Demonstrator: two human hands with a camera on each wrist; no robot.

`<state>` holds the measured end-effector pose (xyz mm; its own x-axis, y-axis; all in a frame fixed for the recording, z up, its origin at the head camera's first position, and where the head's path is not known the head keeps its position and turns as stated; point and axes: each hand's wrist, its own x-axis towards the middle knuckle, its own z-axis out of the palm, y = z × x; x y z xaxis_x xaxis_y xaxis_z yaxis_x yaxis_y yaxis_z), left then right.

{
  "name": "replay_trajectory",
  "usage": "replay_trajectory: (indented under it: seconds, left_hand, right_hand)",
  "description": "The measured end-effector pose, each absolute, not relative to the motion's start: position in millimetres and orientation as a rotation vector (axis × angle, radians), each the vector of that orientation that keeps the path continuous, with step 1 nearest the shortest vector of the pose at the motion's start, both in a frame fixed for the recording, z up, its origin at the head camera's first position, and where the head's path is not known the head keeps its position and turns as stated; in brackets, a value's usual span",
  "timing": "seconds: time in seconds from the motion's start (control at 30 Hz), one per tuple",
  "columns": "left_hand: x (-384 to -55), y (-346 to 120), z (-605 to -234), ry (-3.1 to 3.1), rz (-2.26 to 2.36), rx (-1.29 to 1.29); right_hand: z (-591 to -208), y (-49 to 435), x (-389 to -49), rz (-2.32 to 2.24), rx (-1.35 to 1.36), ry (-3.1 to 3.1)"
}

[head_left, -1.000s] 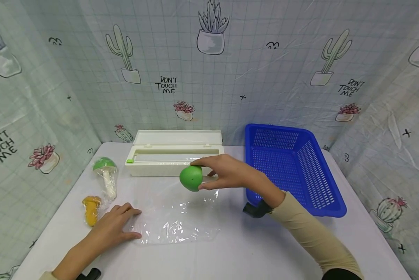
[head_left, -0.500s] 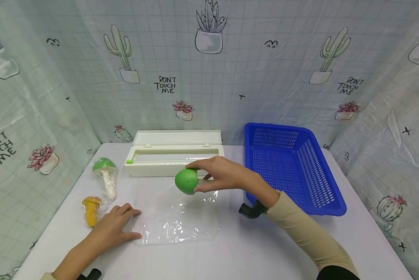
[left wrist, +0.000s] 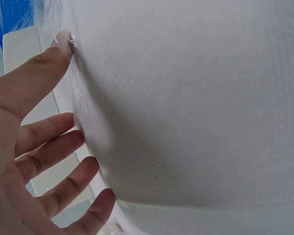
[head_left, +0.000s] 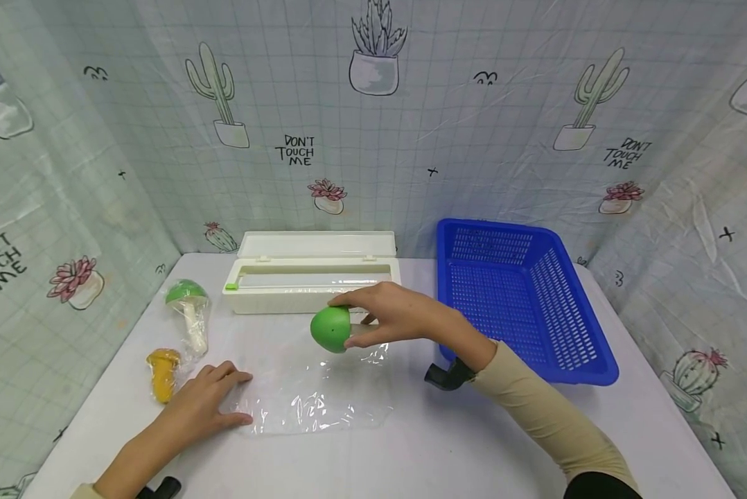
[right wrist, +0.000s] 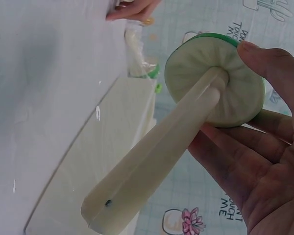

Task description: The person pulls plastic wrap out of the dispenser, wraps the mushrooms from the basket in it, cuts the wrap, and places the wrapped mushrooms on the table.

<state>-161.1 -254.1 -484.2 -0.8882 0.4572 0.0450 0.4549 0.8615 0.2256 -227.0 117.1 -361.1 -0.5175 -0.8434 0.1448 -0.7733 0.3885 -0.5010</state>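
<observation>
My right hand (head_left: pixel 398 315) grips a toy mushroom by the rim of its green cap (head_left: pixel 331 330), over the far part of a clear plastic film sheet (head_left: pixel 317 395). In the right wrist view the mushroom's long pale stem (right wrist: pixel 157 152) points away from the palm, with thumb and fingers at the cap's edge. My left hand (head_left: pixel 201 398) rests at the sheet's left edge, fingers spread. In the left wrist view its thumb (left wrist: pixel 63 44) presses the film's edge and the other fingertips touch the white tabletop.
A white film dispenser box (head_left: pixel 311 301) with its lid up stands at the back. Left of the sheet lie a wrapped green-capped mushroom (head_left: pixel 189 312) and a wrapped yellow mushroom-shaped piece (head_left: pixel 163 374). A blue plastic basket (head_left: pixel 511 305) stands at the right, behind the right forearm.
My right hand has carried the mushroom slightly left and toward me, lower over the film. The left hand stays where it was.
</observation>
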Motion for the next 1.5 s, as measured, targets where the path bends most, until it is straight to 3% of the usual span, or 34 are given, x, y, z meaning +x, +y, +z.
replay_trajectory:
  seconds: [0.63,1.17,1.5]
  left_hand:
    - [-161,-254,-483,3.014,0.35,0.729]
    - [-162,-253,-480,3.022,0.344,0.751]
    - [-160,-253,-481,3.02,0.36,0.762]
  right_hand:
    - [-374,96,-225,-0.773,-1.471,2.46]
    - [-413,53,-222,-0.57,-1.458,2.475]
    - [-435,28,-226,-0.484,-1.258,2.476]
